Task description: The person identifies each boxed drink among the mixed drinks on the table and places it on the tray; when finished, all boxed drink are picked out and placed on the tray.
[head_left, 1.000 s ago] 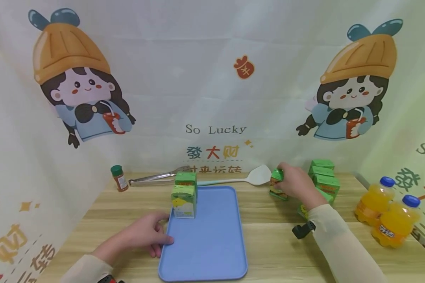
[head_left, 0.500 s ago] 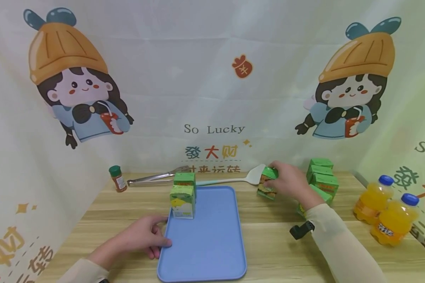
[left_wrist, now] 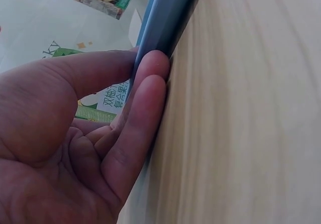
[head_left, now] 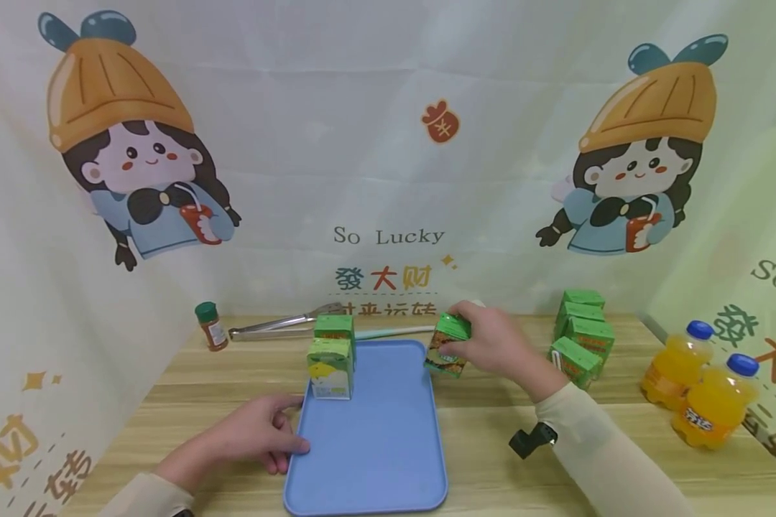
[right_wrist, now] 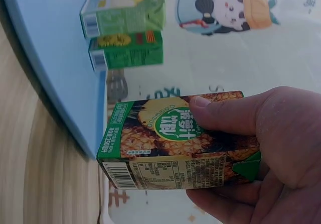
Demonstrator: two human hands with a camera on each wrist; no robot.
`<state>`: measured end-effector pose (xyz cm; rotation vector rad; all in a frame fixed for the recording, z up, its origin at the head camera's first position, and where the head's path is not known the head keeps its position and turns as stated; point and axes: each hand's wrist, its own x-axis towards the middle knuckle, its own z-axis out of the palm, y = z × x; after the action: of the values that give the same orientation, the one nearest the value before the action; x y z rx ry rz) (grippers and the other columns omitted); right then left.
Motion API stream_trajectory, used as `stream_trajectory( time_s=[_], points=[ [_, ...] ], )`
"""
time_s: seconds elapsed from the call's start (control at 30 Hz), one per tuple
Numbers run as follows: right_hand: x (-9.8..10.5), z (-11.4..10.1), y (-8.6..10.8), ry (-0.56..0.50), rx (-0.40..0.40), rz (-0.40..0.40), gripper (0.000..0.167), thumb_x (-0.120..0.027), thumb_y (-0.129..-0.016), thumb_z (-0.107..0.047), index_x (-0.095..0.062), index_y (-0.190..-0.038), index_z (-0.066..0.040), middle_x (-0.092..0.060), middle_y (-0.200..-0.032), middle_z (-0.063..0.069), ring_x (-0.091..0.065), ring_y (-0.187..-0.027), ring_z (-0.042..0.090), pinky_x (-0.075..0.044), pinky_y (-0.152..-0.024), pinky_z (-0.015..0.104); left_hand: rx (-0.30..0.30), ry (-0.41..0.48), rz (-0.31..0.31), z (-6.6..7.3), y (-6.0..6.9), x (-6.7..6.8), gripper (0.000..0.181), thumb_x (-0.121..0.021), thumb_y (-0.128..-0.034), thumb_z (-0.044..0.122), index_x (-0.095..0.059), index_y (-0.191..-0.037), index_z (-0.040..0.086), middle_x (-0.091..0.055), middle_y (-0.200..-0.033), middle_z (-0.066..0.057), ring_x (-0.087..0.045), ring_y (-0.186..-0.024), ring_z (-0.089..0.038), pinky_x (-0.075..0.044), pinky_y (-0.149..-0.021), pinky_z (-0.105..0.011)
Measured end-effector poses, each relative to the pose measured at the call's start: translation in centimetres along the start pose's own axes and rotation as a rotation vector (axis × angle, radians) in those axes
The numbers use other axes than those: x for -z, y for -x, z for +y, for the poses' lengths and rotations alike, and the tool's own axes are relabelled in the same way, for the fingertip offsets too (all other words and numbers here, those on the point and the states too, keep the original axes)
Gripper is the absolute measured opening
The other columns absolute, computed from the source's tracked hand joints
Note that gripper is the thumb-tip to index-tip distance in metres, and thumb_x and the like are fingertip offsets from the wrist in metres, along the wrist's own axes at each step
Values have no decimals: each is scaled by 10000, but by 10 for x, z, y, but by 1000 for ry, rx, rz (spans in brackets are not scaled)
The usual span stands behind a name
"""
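My right hand grips a pineapple juice carton, thumb on its printed face and fingers behind, at the tray's far right corner. The right wrist view shows the carton tilted, its base toward the blue tray. My left hand pinches the tray's left rim, thumb on top and other fingers against the side, as the left wrist view shows. On the tray's far left part stand a pale green juice carton and, behind it, a darker green carton.
Several green cartons stand at the back right, beside two orange drink bottles with blue caps. Metal tongs, a partly hidden spatula and a green-capped spice jar lie or stand along the back. A printed cloth hangs behind.
My right hand has carried the pineapple juice carton left, from near the green cartons to the tray's right edge. My left hand has stayed on the tray's rim.
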<state>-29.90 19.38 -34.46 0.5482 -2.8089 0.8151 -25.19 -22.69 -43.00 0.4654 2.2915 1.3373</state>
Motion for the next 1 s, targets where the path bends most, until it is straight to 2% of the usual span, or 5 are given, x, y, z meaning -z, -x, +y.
stream_trajectory(
  time_s=[0.3,0.47,0.73,1.0],
  points=[
    [-19,-29,11,-16,93,-23,537,-970,-900,-287,-733,-1351,-119,-739,-1003,-36,-640,-861,136,-582,-764,373,-1,22,-24,-2,-1,2,1002,-877,-966,135,-230,-1642,-222,-749,-773,-151,-733,-621,-212,-655,-569,-353],
    [-30,-40,12,-21,140,-56,544,-978,-890,-284,-737,-1345,-109,-738,-983,-48,-630,-822,116,-571,-729,341,-2,33,-28,-2,-1,2,1024,-891,-950,125,-224,-1651,-212,-751,-780,-160,-735,-627,-217,-656,-573,-356],
    [-45,-60,11,19,237,-88,489,-983,-878,-299,-762,-1285,-140,-736,-1001,-87,-638,-851,88,-565,-760,323,-3,33,-30,-3,0,1,1055,-902,-930,99,-204,-1661,-202,-748,-794,-159,-737,-635,-227,-664,-584,-374],
    [-60,-78,8,18,265,-135,506,-979,-882,-322,-758,-1301,-145,-746,-1004,-80,-645,-840,95,-563,-754,338,27,33,-59,0,4,4,1054,-892,-942,94,-187,-1672,-191,-757,-833,-154,-739,-668,-223,-673,-614,-384]
  ],
)
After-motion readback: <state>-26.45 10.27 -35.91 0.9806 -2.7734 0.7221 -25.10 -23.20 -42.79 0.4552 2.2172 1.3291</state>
